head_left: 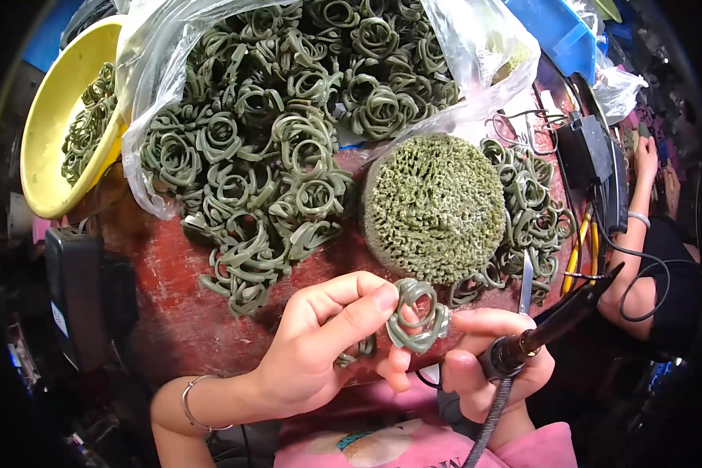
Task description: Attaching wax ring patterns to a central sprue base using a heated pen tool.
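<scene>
My left hand [320,343] pinches a small cluster of dark green, glossy wax rings [416,316] between thumb and fingers, just in front of the table's near edge. My right hand [499,374] is closed around a black pen-like tool [550,320] resembling a soldering iron. Its tapered black end points up to the right, and its working tip cannot be made out. Right fingertips reach the right side of the ring cluster. Behind the hands stands a round, porous green block [437,207]. More rings [355,351] show partly behind my left hand.
An open clear plastic bag [152,101] holds a heap of green rings [304,148] spilling onto the red table [179,288]. More rings [534,195] lie right of the block, near a silver blade [526,281] and yellow-handled pliers [577,249]. A yellow basin [43,148] stands left; another person's arm [639,226] is right.
</scene>
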A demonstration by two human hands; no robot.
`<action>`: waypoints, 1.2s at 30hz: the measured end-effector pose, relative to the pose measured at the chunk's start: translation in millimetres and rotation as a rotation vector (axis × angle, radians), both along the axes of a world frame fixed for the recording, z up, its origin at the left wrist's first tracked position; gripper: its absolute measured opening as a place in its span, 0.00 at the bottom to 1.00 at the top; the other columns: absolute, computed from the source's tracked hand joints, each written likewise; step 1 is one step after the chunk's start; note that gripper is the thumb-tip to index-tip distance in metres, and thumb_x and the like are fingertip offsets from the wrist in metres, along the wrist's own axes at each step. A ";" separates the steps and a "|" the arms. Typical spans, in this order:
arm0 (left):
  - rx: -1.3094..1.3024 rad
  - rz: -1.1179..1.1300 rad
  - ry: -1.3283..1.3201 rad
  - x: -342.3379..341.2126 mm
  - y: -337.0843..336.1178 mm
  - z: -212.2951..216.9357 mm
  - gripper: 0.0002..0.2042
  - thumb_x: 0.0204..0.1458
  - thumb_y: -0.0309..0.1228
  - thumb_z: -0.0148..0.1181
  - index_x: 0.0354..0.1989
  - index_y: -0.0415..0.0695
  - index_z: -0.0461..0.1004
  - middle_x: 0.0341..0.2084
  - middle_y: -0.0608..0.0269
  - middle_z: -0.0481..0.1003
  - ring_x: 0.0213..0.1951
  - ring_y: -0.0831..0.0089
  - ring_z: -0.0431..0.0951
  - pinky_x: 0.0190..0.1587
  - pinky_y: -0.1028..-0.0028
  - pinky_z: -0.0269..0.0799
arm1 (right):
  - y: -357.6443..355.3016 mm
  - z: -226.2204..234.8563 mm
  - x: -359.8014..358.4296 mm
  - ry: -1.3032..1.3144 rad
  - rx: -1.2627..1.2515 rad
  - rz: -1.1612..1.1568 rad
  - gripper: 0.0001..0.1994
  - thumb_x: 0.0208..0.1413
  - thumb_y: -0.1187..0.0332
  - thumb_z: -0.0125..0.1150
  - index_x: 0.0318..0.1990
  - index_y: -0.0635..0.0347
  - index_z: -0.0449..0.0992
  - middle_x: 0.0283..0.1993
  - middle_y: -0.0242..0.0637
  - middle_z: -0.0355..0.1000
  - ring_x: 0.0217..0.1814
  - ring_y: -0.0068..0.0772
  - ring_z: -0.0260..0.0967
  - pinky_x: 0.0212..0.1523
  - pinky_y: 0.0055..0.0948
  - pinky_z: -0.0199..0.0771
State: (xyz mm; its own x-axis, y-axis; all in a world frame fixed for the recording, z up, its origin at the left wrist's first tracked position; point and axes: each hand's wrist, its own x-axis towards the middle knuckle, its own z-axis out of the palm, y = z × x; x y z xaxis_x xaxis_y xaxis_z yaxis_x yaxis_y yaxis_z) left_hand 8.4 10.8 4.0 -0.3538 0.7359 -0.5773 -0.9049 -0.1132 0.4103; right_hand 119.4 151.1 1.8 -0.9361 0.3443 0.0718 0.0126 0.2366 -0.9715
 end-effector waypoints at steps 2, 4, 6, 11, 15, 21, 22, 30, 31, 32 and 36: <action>0.007 -0.006 0.001 0.1 0.8 -0.3 0.11 0.54 0.34 0.45 0.32 0.36 0.65 0.28 0.55 0.70 0.20 0.73 0.71 0.19 0.72 0.72 | -3.8 2.6 -3.9 0.040 0.029 -0.050 0.15 0.46 0.71 0.60 0.37 0.75 0.67 0.14 0.29 0.65 0.16 0.17 0.61 0.17 0.16 0.60; 0.008 -0.007 0.004 -0.1 -1.0 -2.6 0.11 0.54 0.33 0.45 0.31 0.36 0.65 0.27 0.54 0.70 0.19 0.73 0.71 0.19 0.72 0.72 | 4.6 -2.1 -4.5 0.075 0.106 0.096 0.21 0.41 0.77 0.64 0.47 0.65 0.69 0.19 0.28 0.71 0.17 0.15 0.67 0.17 0.14 0.64; 0.158 -0.019 -0.086 -2.8 -4.3 -6.5 0.11 0.56 0.34 0.47 0.34 0.37 0.68 0.24 0.60 0.71 0.24 0.75 0.72 0.27 0.75 0.73 | -1.3 -4.5 -6.0 0.081 0.060 0.068 0.21 0.42 0.76 0.64 0.47 0.63 0.69 0.29 0.32 0.74 0.23 0.17 0.71 0.22 0.15 0.68; 0.165 -0.022 -0.063 -0.4 -2.3 -3.4 0.11 0.56 0.32 0.47 0.33 0.35 0.68 0.23 0.59 0.71 0.22 0.74 0.72 0.26 0.75 0.73 | -3.0 -12.1 0.1 0.035 0.036 0.088 0.21 0.43 0.76 0.63 0.48 0.64 0.68 0.35 0.37 0.74 0.27 0.19 0.72 0.24 0.16 0.70; 0.033 -0.005 0.092 3.6 -0.4 -1.5 0.10 0.52 0.30 0.48 0.31 0.33 0.67 0.24 0.50 0.71 0.20 0.70 0.72 0.18 0.72 0.72 | -11.1 -3.3 -5.6 0.083 -0.136 -0.029 0.15 0.46 0.78 0.60 0.43 0.69 0.69 0.33 0.41 0.73 0.29 0.20 0.70 0.27 0.17 0.70; 0.013 0.042 0.218 1.6 -2.5 -3.2 0.06 0.50 0.28 0.51 0.30 0.36 0.66 0.22 0.55 0.69 0.19 0.73 0.70 0.17 0.74 0.71 | -11.7 -6.8 -1.7 0.056 -0.096 -0.237 0.15 0.52 0.64 0.57 0.35 0.66 0.59 0.11 0.29 0.56 0.05 0.16 0.49 0.04 0.18 0.49; -0.009 0.029 0.225 1.2 -2.4 -3.9 0.06 0.49 0.27 0.52 0.31 0.37 0.66 0.22 0.56 0.69 0.19 0.73 0.70 0.16 0.74 0.70 | -11.3 -5.3 -1.5 0.047 -0.100 -0.262 0.15 0.51 0.64 0.57 0.34 0.65 0.59 0.10 0.29 0.54 0.05 0.15 0.47 0.04 0.18 0.48; 0.006 0.005 0.235 2.0 -0.9 -5.0 0.07 0.48 0.26 0.53 0.35 0.37 0.66 0.23 0.58 0.69 0.21 0.74 0.71 0.18 0.75 0.71 | -12.3 4.7 -5.7 0.019 -0.270 -0.245 0.15 0.51 0.63 0.57 0.33 0.61 0.56 0.12 0.28 0.53 0.05 0.14 0.44 0.03 0.16 0.47; 0.025 -0.010 0.236 2.0 -1.4 -6.1 0.07 0.49 0.26 0.53 0.35 0.37 0.66 0.24 0.58 0.69 0.21 0.74 0.71 0.18 0.75 0.71 | -13.0 4.4 -5.0 0.015 -0.271 -0.249 0.16 0.52 0.63 0.56 0.33 0.61 0.56 0.12 0.28 0.53 0.06 0.14 0.44 0.03 0.16 0.47; 0.044 -0.026 0.237 1.8 -2.0 -7.2 0.08 0.49 0.26 0.53 0.35 0.36 0.66 0.24 0.58 0.70 0.21 0.74 0.72 0.18 0.75 0.72 | -13.7 3.9 -4.5 0.011 -0.273 -0.254 0.16 0.52 0.62 0.56 0.33 0.60 0.55 0.12 0.28 0.53 0.06 0.14 0.44 0.03 0.16 0.47; 0.055 -0.063 0.208 0.3 -2.9 -4.9 0.08 0.49 0.26 0.53 0.36 0.36 0.66 0.26 0.56 0.71 0.22 0.74 0.72 0.19 0.75 0.72 | -12.6 3.6 -2.8 0.025 -0.268 -0.198 0.15 0.53 0.62 0.55 0.33 0.60 0.55 0.12 0.28 0.53 0.06 0.14 0.44 0.03 0.15 0.47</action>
